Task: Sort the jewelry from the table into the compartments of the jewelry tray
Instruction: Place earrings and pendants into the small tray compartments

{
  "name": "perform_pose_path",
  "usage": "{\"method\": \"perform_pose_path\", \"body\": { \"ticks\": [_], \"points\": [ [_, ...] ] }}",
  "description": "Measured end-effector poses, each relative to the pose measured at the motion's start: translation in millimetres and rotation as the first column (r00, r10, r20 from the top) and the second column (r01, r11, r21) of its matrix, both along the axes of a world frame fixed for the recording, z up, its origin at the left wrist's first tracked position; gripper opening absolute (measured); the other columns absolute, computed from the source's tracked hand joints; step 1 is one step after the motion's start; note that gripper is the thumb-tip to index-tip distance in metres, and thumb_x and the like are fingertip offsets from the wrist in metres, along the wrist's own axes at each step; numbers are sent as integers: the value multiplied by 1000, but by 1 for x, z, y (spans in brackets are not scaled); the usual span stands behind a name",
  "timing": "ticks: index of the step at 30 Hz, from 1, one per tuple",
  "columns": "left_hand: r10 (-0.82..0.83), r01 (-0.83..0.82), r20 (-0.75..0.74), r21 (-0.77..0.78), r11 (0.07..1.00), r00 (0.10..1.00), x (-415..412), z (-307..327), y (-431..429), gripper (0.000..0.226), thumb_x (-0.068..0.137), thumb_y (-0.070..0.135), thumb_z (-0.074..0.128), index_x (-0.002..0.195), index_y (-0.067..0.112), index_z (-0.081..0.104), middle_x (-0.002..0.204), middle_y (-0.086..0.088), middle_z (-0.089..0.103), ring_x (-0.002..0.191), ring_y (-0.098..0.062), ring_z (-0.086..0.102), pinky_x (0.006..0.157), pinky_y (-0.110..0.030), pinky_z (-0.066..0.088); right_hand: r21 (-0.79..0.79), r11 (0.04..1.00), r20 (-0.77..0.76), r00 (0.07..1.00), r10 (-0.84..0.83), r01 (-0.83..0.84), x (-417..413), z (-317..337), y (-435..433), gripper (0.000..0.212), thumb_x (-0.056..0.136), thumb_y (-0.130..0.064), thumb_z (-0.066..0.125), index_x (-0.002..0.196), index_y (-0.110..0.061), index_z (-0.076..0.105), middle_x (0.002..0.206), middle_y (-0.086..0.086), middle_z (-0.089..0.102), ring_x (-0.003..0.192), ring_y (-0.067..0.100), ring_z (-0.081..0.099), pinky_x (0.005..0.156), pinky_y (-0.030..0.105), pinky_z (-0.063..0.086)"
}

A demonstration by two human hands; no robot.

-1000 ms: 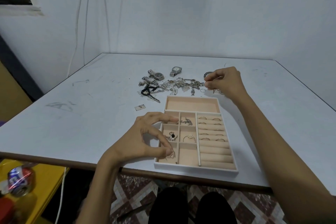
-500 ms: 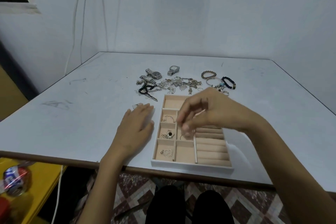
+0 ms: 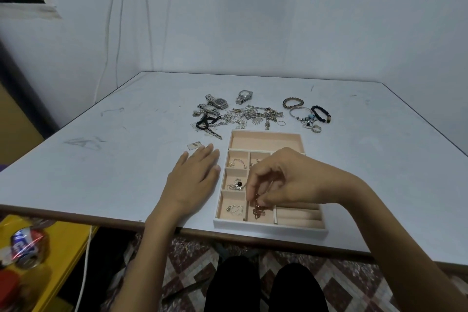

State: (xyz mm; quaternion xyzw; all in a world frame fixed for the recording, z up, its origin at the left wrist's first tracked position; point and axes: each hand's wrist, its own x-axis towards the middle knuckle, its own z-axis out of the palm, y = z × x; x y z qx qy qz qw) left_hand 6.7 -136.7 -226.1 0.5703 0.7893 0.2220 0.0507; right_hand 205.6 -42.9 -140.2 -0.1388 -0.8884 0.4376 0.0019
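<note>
The pink jewelry tray point(image 3: 268, 226) sits at the table's near edge. My right hand point(image 3: 283, 180) hovers over its small compartments, fingertips pinched on a small gold chain piece point(image 3: 257, 210) that hangs into the near middle compartment. My left hand point(image 3: 195, 177) lies flat and open on the table, just left of the tray. Several small pieces rest in the left compartments. Behind the tray lies a heap of loose jewelry point(image 3: 243, 116), with watches point(image 3: 217, 102) at its back and bracelets point(image 3: 307, 111) to the right. My right hand hides most of the ring rolls.
A small flat tag point(image 3: 195, 145) lies on the table by my left fingertips. The tray's long back compartment point(image 3: 266, 142) holds nothing. Cables hang on the wall at the far left. A yellow surface with a can point(image 3: 27, 246) stands below the table's left side.
My right hand came from the far pile to the tray and lowered the chain piece into the near middle compartment. My left hand left the tray and settled flat on the table.
</note>
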Motion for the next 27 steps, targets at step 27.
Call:
{"method": "perform_pose_path", "body": {
  "ticks": [27],
  "points": [
    [-4, 4, 10, 1, 1000, 1000, 2, 3, -2, 47, 103, 32, 30, 149, 21, 29, 158, 6, 19, 146, -6, 10, 120, -30, 1, -12, 1000, -186, 982, -9, 7, 15, 10, -5, 13, 79, -1, 75, 89, -10, 73, 85, 3, 73, 79, 19, 69, 67, 21, 49]
  ]
}}
